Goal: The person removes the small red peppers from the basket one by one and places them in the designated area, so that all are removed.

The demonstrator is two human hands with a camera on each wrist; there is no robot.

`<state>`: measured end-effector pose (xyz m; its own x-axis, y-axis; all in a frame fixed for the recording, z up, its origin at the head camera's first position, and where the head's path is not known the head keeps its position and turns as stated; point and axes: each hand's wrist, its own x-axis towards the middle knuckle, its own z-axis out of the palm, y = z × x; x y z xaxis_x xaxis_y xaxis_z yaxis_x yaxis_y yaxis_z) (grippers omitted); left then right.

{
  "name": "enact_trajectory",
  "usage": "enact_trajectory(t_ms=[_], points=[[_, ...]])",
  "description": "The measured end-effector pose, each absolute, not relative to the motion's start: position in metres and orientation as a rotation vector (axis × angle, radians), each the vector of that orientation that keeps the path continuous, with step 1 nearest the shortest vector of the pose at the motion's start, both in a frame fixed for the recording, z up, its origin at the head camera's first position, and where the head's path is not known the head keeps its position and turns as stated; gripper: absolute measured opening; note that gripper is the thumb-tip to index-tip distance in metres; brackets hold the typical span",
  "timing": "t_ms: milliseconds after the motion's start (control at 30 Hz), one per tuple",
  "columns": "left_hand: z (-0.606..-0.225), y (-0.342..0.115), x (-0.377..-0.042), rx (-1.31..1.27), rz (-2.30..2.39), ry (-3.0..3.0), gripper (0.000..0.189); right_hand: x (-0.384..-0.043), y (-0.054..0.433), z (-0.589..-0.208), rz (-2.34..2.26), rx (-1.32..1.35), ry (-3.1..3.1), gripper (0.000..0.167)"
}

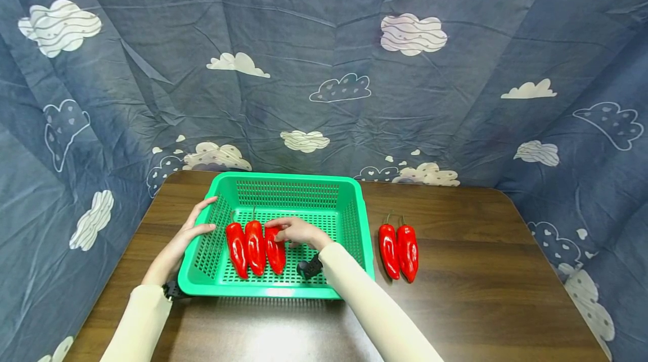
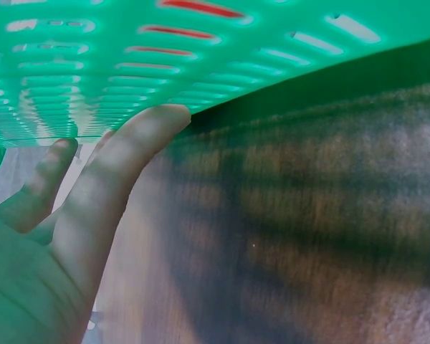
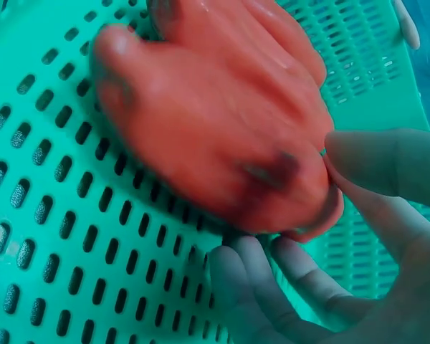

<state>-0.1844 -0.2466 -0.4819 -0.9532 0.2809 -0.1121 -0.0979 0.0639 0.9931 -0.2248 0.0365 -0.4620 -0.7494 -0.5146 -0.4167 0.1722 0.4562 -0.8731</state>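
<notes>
Three long red peppers lie side by side in a green plastic basket (image 1: pixel 275 292): a left pepper (image 1: pixel 237 250), a middle pepper (image 1: pixel 255 248) and a right pepper (image 1: pixel 275 255). My right hand (image 1: pixel 298 232) holds the right pepper near its top end. In the right wrist view, thumb and fingers of the right hand (image 3: pixel 387 236) lie on either side of this red pepper (image 3: pixel 201 136). My left hand (image 1: pixel 184 238) rests against the basket's left side. The left wrist view shows the left hand (image 2: pixel 79 215) with extended fingers touching the basket's slotted outer wall (image 2: pixel 222 64).
Two more red peppers, one nearer the basket (image 1: pixel 388 252) and one beyond it (image 1: pixel 407 253), lie on the wooden table (image 1: pixel 471 272) to the right. Behind the table hangs a dark blue cloth (image 1: pixel 304 25) with cloud prints.
</notes>
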Motion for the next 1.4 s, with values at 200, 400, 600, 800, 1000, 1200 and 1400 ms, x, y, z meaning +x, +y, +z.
enact_trajectory(t_ms=[200,400,600,800,1000,1200,1400], points=[[-0.483,-0.2465,-0.1851,0.189,1.973,2.068,0.062,-0.2255,0.038,-0.4636,-1.363,-0.282,2.057,0.044],[-0.4846,-0.2469,-0.1863,0.195,1.968,2.065,0.061,-0.2253,0.0388,-0.465,-1.428,-0.229,2.042,0.045],[-0.4857,-0.247,-0.1879,0.214,1.949,2.116,0.062,-0.2248,0.039,-0.466,-1.482,-0.163,2.053,0.043],[-0.4852,-0.247,-0.187,0.206,1.974,2.077,0.061,-0.2252,0.0398,-0.4654,-1.539,-0.132,2.05,0.035],[-0.4851,-0.2471,-0.1875,0.214,1.949,2.114,0.062,-0.2252,0.0409,-0.4624,-1.525,-0.155,2.041,0.034],[-0.4849,-0.2476,-0.1872,0.219,1.937,2.125,0.063,-0.2251,0.0408,-0.4643,-1.46,-0.198,2.016,0.041],[-0.4856,-0.2486,-0.1871,0.213,1.956,2.098,0.062,-0.2246,0.0393,-0.4654,-1.506,-0.199,2.006,0.041]])
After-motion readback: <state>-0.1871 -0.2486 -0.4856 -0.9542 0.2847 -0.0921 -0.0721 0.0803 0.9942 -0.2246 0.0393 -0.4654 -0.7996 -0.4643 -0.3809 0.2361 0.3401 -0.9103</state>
